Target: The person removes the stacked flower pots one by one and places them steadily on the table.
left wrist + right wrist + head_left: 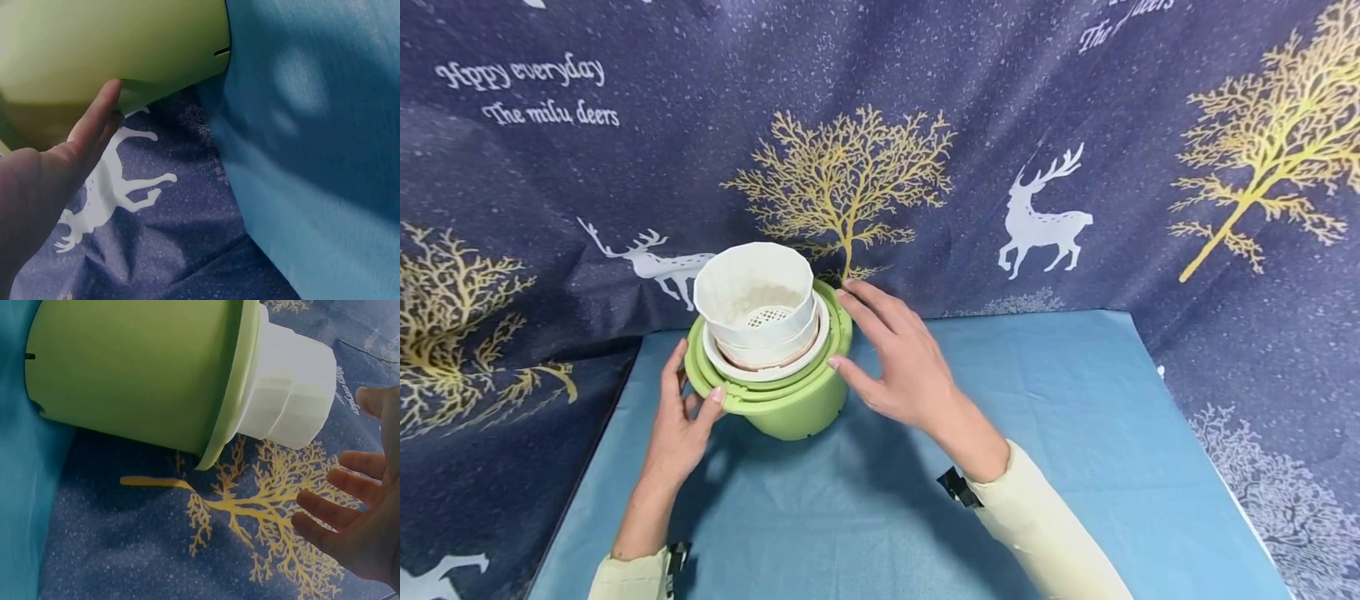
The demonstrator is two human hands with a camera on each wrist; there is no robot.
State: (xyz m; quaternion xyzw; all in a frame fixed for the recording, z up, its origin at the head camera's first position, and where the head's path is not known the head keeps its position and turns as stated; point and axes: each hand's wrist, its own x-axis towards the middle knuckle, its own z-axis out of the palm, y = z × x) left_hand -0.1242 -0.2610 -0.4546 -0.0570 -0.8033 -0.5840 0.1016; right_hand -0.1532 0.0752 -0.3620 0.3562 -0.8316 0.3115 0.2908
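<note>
A stack of nested flowerpots stands at the left part of the table. Outermost is a green flowerpot [797,408], with another green rim inside it. Within those sit a white pot [823,329], a thin terracotta-coloured edge and, uppermost, white faceted pots [752,287] with a drainage grid in the floor. My left hand [681,425] holds the green pot's left rim, thumb on top; in the left wrist view its fingers [100,112] lie along the pot's wall. To the right of the stack, my right hand [898,358] is spread with straight fingers, apart from the pots in the right wrist view.
A blue cloth [1037,400] covers the table, which runs on to the right of the pots. Close behind the stack hangs a dark blue curtain [970,83] printed with deer and golden trees. Black straps show at both sleeve cuffs.
</note>
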